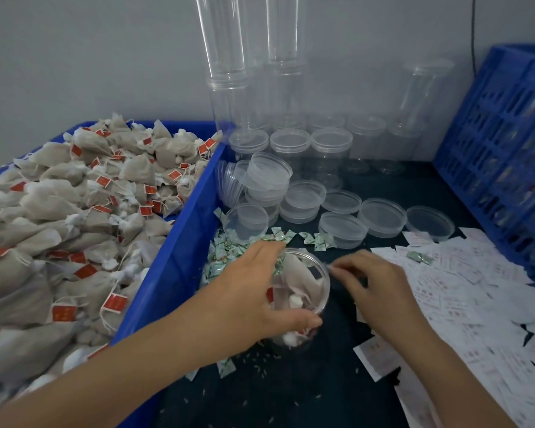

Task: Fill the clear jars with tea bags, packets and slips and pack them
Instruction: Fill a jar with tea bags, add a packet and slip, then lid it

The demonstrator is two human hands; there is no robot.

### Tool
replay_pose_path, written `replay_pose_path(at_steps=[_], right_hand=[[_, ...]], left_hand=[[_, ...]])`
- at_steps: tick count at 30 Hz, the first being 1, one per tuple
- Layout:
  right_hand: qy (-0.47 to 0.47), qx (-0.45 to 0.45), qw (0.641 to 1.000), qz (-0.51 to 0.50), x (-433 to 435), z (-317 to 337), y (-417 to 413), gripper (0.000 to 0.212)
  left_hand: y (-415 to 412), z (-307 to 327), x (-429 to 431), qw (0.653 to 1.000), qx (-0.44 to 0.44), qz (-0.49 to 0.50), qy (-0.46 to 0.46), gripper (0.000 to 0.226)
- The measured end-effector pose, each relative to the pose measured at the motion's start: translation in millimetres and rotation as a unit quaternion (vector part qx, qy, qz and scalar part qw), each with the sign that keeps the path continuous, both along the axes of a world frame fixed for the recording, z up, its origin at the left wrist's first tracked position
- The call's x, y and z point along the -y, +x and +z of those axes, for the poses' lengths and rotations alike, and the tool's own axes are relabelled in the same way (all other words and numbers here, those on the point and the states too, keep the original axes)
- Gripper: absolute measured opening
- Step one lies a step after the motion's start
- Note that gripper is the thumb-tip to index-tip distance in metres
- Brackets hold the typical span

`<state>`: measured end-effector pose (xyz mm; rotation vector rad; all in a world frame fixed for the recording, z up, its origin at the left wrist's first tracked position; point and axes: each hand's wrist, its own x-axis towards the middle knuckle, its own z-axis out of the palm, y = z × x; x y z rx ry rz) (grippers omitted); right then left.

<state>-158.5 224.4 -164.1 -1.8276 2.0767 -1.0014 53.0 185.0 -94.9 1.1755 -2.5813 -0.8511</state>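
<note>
Plain grey wall (74, 57) at the back. Below it, dark flat counter (291, 396). On the left, big blue plastic tub (179, 242) piled with pale tea bags with red tags (59, 211). On the right, blue plastic crate with holes (501, 149). By the wall, tall stacks of clear plastic jars (226, 72), then round clear lids (383, 216). White paper slips (476, 304) spread on the right. Small green and white packets (226, 251) beside the tub. In the middle, clear round jar holding tea bags (303, 282), gripped by the left hand (247, 291). Right hand (380, 288) at its rim, too blurred to tell what it pinches.
</note>
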Motion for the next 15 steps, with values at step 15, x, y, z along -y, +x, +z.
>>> replay_pose_path(at_steps=[15], right_hand=[[0.074, -0.006, 0.997, 0.038, -13.3, 29.8, -27.5, 0.023]], left_hand=[[-3.7, 1.4, 2.2, 0.998, -0.058, 0.02, 0.027, 0.109]])
